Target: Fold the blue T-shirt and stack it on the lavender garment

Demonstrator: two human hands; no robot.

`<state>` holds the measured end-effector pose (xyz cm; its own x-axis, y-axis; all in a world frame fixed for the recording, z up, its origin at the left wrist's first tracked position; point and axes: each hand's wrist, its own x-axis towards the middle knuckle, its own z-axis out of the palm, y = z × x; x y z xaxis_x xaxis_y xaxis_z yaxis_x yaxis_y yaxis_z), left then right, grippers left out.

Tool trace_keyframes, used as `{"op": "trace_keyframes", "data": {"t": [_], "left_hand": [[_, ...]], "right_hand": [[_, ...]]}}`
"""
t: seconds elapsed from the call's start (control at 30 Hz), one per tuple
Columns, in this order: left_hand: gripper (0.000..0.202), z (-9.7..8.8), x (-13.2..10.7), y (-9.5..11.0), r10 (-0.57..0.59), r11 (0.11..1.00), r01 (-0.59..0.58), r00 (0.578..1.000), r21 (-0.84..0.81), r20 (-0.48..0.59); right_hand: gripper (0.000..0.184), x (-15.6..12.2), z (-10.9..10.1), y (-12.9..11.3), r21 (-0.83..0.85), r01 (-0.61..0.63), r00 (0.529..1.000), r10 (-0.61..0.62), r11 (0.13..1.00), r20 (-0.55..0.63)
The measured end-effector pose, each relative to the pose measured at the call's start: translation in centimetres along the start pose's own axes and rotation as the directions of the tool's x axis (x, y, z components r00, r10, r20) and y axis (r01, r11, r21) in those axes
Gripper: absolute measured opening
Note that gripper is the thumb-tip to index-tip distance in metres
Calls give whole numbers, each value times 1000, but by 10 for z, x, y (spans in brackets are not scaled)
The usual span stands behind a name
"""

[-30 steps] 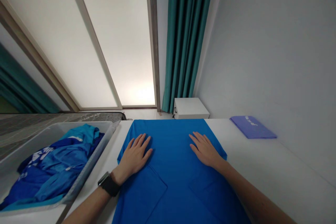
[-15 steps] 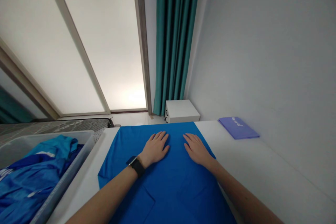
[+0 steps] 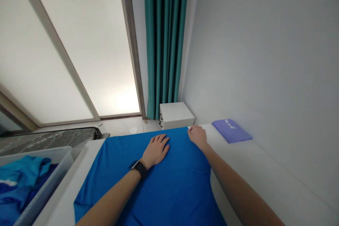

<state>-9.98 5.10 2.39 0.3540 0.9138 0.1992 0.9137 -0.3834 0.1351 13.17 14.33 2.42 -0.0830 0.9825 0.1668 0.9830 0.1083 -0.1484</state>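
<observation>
A bright blue cloth garment (image 3: 164, 187) lies spread on the white table (image 3: 286, 197), with a faint pocket seam on its right side. My left hand (image 3: 156, 151) rests flat on it, fingers apart, with a black-strapped watch (image 3: 138, 168) on the wrist. My right hand (image 3: 197, 136) is at the garment's far right corner, its fingers bunched on the cloth edge. That side of the garment looks drawn inward, and the corner under the fingers is hidden.
A white bin (image 3: 67, 159) of crumpled blue clothes (image 3: 21, 178) stands at the left, beyond the table's left edge. A purple flat packet (image 3: 231, 131) lies on the table at the far right against the wall. Behind stand a white cabinet (image 3: 176, 116) and a teal curtain (image 3: 165, 42).
My right hand has moved to the garment's far right corner, and that side of the cloth has drawn inward. My left hand stays flat on the cloth. The view has swung right.
</observation>
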Motion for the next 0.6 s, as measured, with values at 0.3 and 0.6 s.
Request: {"op": "trace_keyframes", "data": {"t": [0.3, 0.6], "left_hand": [[48, -2, -2, 2, -9, 1000, 9, 1000, -7, -6], [61, 4, -1, 1, -16, 999, 15, 998, -28, -62]], "right_hand": [[32, -2, -6, -17, 64, 99, 995, -100, 993, 11], [12, -66, -23, -29, 203, 645, 764, -631, 737, -136]]}}
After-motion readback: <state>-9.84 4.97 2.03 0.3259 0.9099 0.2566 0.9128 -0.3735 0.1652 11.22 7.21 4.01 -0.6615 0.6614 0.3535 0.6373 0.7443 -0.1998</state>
